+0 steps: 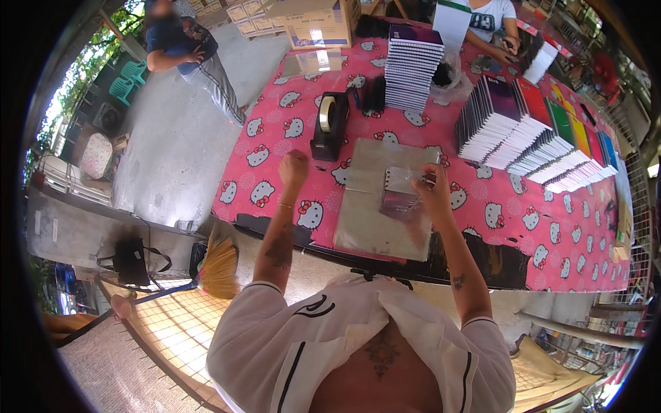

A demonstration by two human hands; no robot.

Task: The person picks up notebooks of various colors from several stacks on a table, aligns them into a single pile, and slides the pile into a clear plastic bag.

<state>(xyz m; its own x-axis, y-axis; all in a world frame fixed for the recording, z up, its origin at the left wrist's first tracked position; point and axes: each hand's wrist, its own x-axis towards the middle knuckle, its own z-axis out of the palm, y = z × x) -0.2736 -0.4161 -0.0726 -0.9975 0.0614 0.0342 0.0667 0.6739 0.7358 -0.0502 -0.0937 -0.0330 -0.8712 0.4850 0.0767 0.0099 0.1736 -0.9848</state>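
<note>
Appearing small, the spiral notebook (398, 189) was over the clear plastic sheets (363, 215) on the pink worktop (513, 206). The right hand (432, 189), half curled, touched its right side; whether it grasped, I could not tell. The left hand (294, 169), clenched, was near the tape dispenser (332, 143).

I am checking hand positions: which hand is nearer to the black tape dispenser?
Left: the left hand is just left of the tape dispenser; the right hand is farther, to its right, at the spiral notebook.

Spiral notebook (398, 199) | purple below, pale above | over clear plastic sheets (359, 224) | sheets lying flat
</note>
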